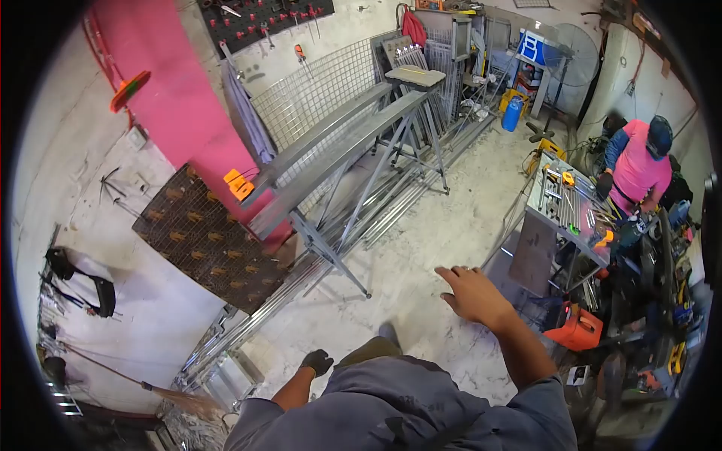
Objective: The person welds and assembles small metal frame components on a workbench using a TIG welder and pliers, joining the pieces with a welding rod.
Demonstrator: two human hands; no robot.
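My right hand (474, 295), bare with a ring on one finger, is held out over the floor with its fingers apart and nothing in it. My left hand (319, 362) wears a dark glove and hangs low by my side; it is too small here to tell how its fingers are bent, and I see no object in it. Ahead of my hands, long grey metal beams (338, 150) rest on folding trestle legs (331, 244). An orange-and-black tool (239, 184) sits at their near end, and a flat board (415, 75) at the far end.
At right, a person in a pink top (641, 161) stands behind a metal worktable (535, 197) covered with tools. An orange jerrycan-like container (575, 328) is on the floor beside it. Metal tubes (383, 225) lie along the wall. A blue bottle (512, 115) stands farther back.
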